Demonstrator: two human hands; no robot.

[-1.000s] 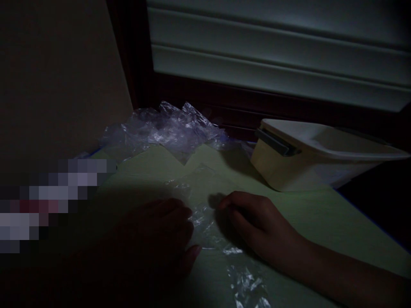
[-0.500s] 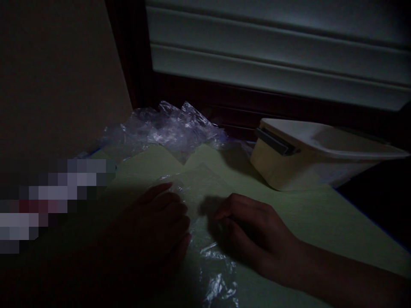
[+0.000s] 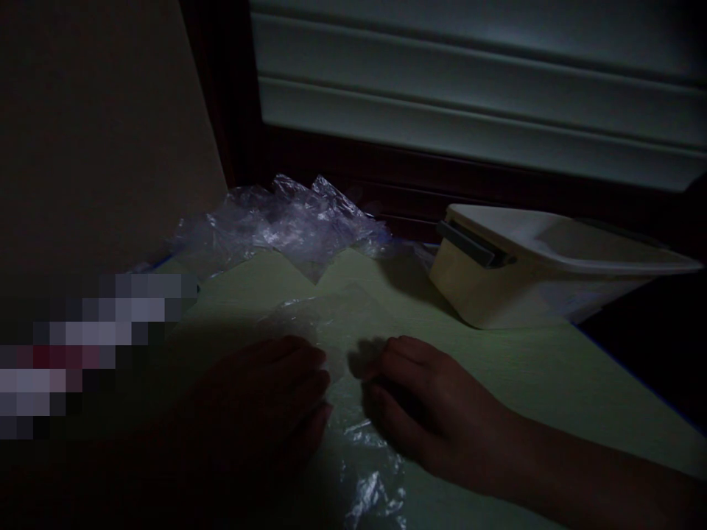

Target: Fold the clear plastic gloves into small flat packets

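Clear plastic film (image 3: 341, 375) lies on green counter (image 3: 552, 383), in front of me, between my hands. Left hand (image 3: 276, 401) deep in shadow, fingers loosely bent at film's edge; right hand (image 3: 431, 405) half curled on other side. Cannot tell whether either pinches film. Flattening looks part done, I judge: far part fairly smooth, near part left crinkled. Film thin, see-through, glossy along creases. Beyond it, heap of crumpled clear plastic (image 3: 287, 221); pale open bin (image 3: 502, 294) to right.

bare hands (image 3: 434, 408), bare right forearm (image 3: 574, 456), left forearm (image 3: 160, 434) in shadow
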